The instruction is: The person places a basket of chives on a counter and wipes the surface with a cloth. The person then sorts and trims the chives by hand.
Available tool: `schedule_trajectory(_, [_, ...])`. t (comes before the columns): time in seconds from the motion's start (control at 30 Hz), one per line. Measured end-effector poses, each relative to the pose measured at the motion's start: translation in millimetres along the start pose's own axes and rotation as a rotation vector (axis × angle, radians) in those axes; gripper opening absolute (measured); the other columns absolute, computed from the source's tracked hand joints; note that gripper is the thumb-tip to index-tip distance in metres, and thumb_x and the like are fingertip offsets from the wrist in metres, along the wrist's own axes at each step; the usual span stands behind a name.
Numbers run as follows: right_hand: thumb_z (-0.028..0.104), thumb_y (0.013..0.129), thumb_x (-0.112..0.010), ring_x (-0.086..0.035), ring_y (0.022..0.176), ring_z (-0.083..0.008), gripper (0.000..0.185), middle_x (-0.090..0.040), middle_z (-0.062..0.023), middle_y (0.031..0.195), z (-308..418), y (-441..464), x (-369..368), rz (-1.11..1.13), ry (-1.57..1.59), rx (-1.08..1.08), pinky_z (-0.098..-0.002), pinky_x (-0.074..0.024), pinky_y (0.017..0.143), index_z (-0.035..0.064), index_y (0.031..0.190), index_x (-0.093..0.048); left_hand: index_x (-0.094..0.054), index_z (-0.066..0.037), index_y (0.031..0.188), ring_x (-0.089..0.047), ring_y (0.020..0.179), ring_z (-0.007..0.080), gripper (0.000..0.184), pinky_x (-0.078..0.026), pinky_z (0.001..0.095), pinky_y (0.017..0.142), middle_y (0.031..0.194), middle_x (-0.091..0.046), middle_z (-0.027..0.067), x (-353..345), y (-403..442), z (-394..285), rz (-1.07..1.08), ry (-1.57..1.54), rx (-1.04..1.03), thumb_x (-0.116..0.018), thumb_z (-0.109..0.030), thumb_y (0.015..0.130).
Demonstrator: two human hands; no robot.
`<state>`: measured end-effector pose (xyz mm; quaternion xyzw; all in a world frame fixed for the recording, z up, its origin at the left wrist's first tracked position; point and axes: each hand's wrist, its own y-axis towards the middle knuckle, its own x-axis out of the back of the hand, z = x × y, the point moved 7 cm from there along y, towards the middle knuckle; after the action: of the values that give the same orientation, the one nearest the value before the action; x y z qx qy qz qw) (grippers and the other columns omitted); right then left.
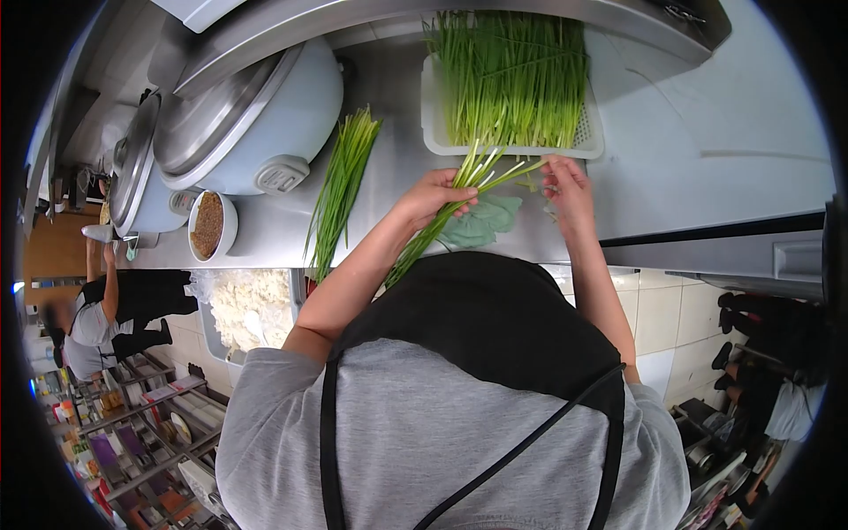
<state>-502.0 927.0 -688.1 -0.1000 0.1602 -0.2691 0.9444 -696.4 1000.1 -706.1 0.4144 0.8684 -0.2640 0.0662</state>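
My left hand (435, 196) is closed around a bunch of green stalks (422, 246) with pale ends fanned out toward the right. The fingertips of my right hand (567, 184) pinch the end of one stalk that sticks out from this bunch. Just beyond both hands, a white basket (433, 110) holds a thick mass of long green stalks (517, 79). Another pile of stalks (343, 190) lies on the steel counter to the left. A crumpled pale green cloth (481, 221) rests on the counter, partly behind the held bunch.
Two large lidded cookers (256, 124) stand at the left, by a white bowl (231, 231) of brown grains. A tub of white food (252, 305) sits below the counter edge. Another person (93, 331) works at far left. A steel shelf (389, 16) overhangs the back.
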Motion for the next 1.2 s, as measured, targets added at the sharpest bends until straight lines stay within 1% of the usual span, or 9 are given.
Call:
schedule_trajectory(0.23, [0.026,0.083,-0.057,-0.046,0.066,-0.0034,0.019,-0.056,0.0037,0.077,-15.6,-5.4,-8.9,0.061,-0.053,0.017,-0.0189,-0.0362,0.057,0.008,0.086,-0.064,-0.055,0.0,0.091,-0.052,0.062,0.0093,0.016,-0.043,0.0209,0.055,0.076,-0.058,0.0053,-4.8,2.4,-3.7,-0.025,0.039,-0.03,-0.06,-0.007,0.078])
schedule_trajectory(0.33, [0.025,0.081,-0.059,-0.05,0.065,-0.0108,0.02,-0.057,-0.0004,0.074,-9.4,0.9,-0.1,0.086,-0.421,0.247,-0.0236,-0.0388,0.055,0.0053,0.081,-0.063,-0.055,0.0,0.09,-0.052,0.062,0.0091,0.016,-0.042,0.0207,0.054,0.076,-0.058,0.0051,1.7,5.7,1.1,-0.063,0.06,-0.021,-0.061,-0.006,0.077])
schedule_trajectory(0.4, [0.025,0.076,-0.062,-0.054,0.066,-0.0222,0.02,-0.056,-0.0064,0.073,15.0,-14.2,-11.1,0.076,-0.974,0.737,-0.0307,-0.0426,0.058,0.0043,0.077,-0.061,-0.055,0.0,0.089,-0.051,0.062,0.009,0.015,-0.042,0.0207,0.054,0.075,-0.058,0.0048,3.5,6.5,1.7,-0.071,0.088,-0.035,-0.061,-0.005,0.076])
schedule_trajectory(0.53, [0.023,0.072,-0.063,-0.054,0.07,-0.029,0.018,-0.055,-0.0098,0.076,26.7,-13.1,0.4,0.034,-1.367,0.724,-0.0359,-0.0444,0.063,0.0052,0.072,-0.06,-0.057,0.001,0.083,-0.051,0.058,0.0087,0.014,-0.041,0.021,0.052,0.07,-0.058,0.0038,8.2,3.4,-1.0,-0.14,0.244,-0.07,-0.064,-0.006,0.073])
schedule_trajectory(0.6, [0.02,0.073,-0.061,-0.055,0.077,-0.0275,0.015,-0.056,-0.0081,0.081,14.2,-3.0,13.9,0.142,-1.653,0.26,-0.036,-0.0452,0.063,0.0054,0.076,-0.059,-0.057,0.001,0.082,-0.053,0.057,0.01,0.015,-0.042,0.0227,0.052,0.067,-0.058,0.005,6.2,-0.5,-4.6,-0.19,0.372,-0.106,-0.065,-0.007,0.072])
schedule_trajectory(0.63, [0.02,0.073,-0.061,-0.055,0.077,-0.0275,0.015,-0.056,-0.0081,0.081,16.1,-4.6,11.2,0.142,-1.653,0.26,-0.036,-0.0452,0.063,0.0054,0.076,-0.059,-0.057,0.002,0.08,-0.054,0.055,0.0114,0.017,-0.042,0.0245,0.052,0.064,-0.058,0.0062,6.0,-2.4,-8.5,-0.242,0.5,-0.142,-0.066,-0.008,0.07])
schedule_trajectory(0.7, [0.017,0.072,-0.061,-0.054,0.083,-0.0259,0.013,-0.056,-0.0058,0.084,44.9,-20.7,-10.6,-0.025,-1.364,0.687,-0.0359,-0.0446,0.064,0.007,0.079,-0.059,-0.058,0.002,0.08,-0.055,0.055,0.0133,0.018,-0.043,0.0265,0.053,0.062,-0.058,0.0079,1.8,-2.0,-12.1,-0.27,0.629,-0.19,-0.067,-0.009,0.069])
schedule_trajectory(0.8, [0.015,0.07,-0.063,-0.052,0.085,-0.0225,0.013,-0.057,-0.0027,0.084,64.7,-44.1,-57.1,0.081,-1.031,1.102,-0.035,-0.0413,0.068,0.0089,0.081,-0.06,-0.058,0.002,0.08,-0.058,0.055,0.0175,0.021,-0.044,0.0303,0.055,0.059,-0.058,0.0108,-9.7,-0.2,-13.1,-0.298,0.778,-0.246,-0.068,-0.011,0.067])
schedule_trajectory(1.2, [0.021,0.071,-0.062,-0.049,0.08,-0.0188,0.01,-0.055,0.0008,0.073,26.8,-32.7,-69.0,0.163,-1.214,0.811,-0.0348,-0.0328,0.069,0.0111,0.073,-0.061,-0.054,-0.001,0.099,-0.06,0.071,0.0325,0.041,-0.046,0.0362,0.067,0.079,-0.061,0.0178,-20.0,-4.5,-14.0,-0.346,0.866,-0.452,-0.07,-0.01,0.063])
